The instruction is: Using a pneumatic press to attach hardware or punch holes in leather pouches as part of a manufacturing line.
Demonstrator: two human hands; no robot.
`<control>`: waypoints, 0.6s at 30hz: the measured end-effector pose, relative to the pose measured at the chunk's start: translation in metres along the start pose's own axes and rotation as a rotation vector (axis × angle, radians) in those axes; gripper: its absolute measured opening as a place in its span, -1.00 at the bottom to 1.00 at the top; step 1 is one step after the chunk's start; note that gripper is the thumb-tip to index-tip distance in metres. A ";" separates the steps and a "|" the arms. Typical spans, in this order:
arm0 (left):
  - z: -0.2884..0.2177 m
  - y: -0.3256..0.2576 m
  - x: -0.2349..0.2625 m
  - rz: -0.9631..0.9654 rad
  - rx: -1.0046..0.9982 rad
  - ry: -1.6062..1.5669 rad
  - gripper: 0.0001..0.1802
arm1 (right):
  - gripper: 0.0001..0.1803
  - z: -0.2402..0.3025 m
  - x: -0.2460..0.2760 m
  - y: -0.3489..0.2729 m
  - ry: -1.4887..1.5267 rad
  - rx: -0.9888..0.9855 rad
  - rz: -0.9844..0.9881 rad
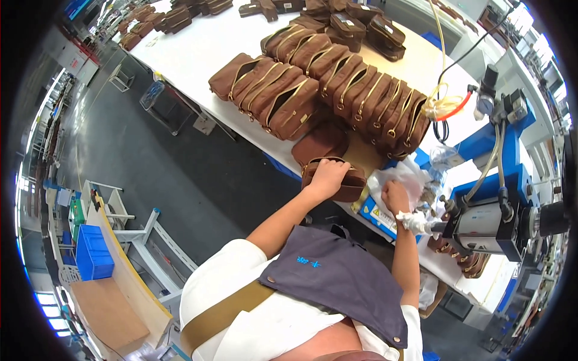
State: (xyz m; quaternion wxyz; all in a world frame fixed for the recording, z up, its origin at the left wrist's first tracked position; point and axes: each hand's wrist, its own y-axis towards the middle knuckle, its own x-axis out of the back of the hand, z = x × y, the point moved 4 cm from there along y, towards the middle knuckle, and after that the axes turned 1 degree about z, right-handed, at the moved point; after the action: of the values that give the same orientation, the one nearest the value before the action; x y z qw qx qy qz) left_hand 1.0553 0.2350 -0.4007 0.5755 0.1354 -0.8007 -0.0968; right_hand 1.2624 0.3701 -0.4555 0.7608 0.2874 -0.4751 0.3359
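Observation:
My left hand (pixel 330 179) is closed over the top edge of a small brown zippered bag (pixel 347 192) at the table's front edge. Just beyond it lies another brown bag piece (pixel 320 143), its smooth side up. My right hand (pixel 394 197) is curled with fingers bent, over a crumpled clear plastic bag (pixel 411 174) beside the machine. Whatever those fingers may hold is hidden. Two rows of brown zippered bags stand packed beyond my hands, a shorter row (pixel 265 93) at left and a longer row (pixel 361 90) at right; several zippers hang open.
A blue pneumatic press (pixel 481 222) with a gauge and hoses stands close to my right forearm, white wrapping on its end (pixel 415 222). More dark brown bags (pixel 346 27) lie at the far side of the white table (pixel 198 45). A blue bin (pixel 94 253) sits at left.

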 end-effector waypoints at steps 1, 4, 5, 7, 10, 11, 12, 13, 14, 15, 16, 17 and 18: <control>0.002 -0.002 0.002 -0.032 0.012 -0.066 -0.84 | -0.90 -0.003 0.000 0.000 -0.009 0.000 -0.012; 0.001 -0.011 0.014 -0.049 0.013 -0.110 -0.81 | -0.86 -0.005 0.003 -0.004 0.090 -0.026 -0.003; -0.005 -0.013 0.023 -0.028 -0.010 -0.082 -0.81 | -0.82 -0.005 0.007 -0.008 0.228 -0.165 -0.058; -0.019 -0.012 0.045 -0.058 -0.064 -0.016 -0.82 | -0.71 -0.018 0.011 -0.023 0.392 -0.313 -0.171; -0.033 -0.007 0.062 -0.095 -0.125 -0.001 -0.81 | -0.76 -0.051 0.011 -0.049 0.841 -0.548 -0.257; -0.032 -0.005 0.062 -0.081 -0.124 -0.014 -0.84 | -0.69 -0.057 0.018 -0.055 0.877 -0.658 -0.256; -0.025 -0.004 0.051 -0.081 -0.103 -0.033 -0.87 | -0.69 -0.057 0.026 -0.063 0.864 -0.675 -0.271; -0.017 -0.006 0.034 -0.056 -0.104 -0.009 -0.87 | -0.69 -0.058 0.058 -0.046 0.908 -0.668 -0.294; -0.008 -0.012 0.018 -0.034 -0.096 0.019 -0.87 | -0.69 -0.068 0.092 -0.040 0.952 -0.654 -0.310; 0.001 -0.017 0.002 0.021 -0.034 -0.027 -0.88 | -0.69 -0.069 0.120 -0.043 0.996 -0.639 -0.328; 0.005 -0.020 -0.008 0.078 0.021 -0.073 -0.89 | -0.68 -0.074 0.151 -0.045 1.038 -0.625 -0.354; 0.003 -0.020 -0.005 0.084 0.031 -0.085 -0.90 | -0.68 -0.095 0.192 -0.050 1.082 -0.611 -0.383; 0.003 -0.023 -0.004 0.074 0.038 -0.083 -0.90 | -0.68 -0.104 0.226 -0.061 1.127 -0.593 -0.405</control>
State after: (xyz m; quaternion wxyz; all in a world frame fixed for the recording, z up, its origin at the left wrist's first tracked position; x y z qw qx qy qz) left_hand 1.0564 0.2149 -0.4124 0.5425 0.1123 -0.8300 -0.0656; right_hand 1.4387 0.4651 -0.2959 0.9876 -0.0698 -0.0138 0.1403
